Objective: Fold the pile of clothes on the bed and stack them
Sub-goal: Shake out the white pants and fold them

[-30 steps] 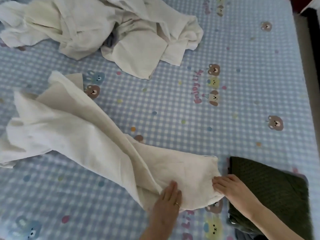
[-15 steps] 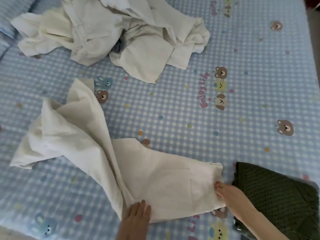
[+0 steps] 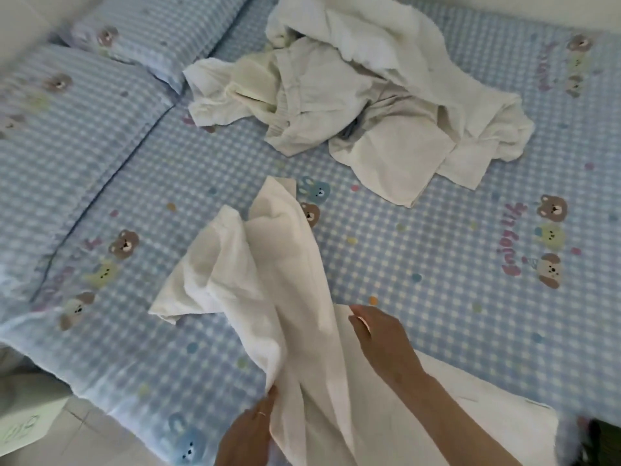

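Trousers (image 3: 289, 297) of pale cloth lay across the near half of the bed (image 3: 470, 264), legs rumpled toward the pillows (image 3: 67, 129); the left hand (image 3: 248, 435) pinched their near edge, while the right hand (image 3: 379, 334) rested flat, fingers straight; smoothing the legs outward seemed wise; open sheet lay between them and the unfolded pile (image 3: 353, 105), though the mattress edge ran close beside the left hand.

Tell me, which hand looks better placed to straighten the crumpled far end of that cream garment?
Probably the right hand: it lies open on the cream cloth garment, nearest the bunched end. The left hand grips the near edge.
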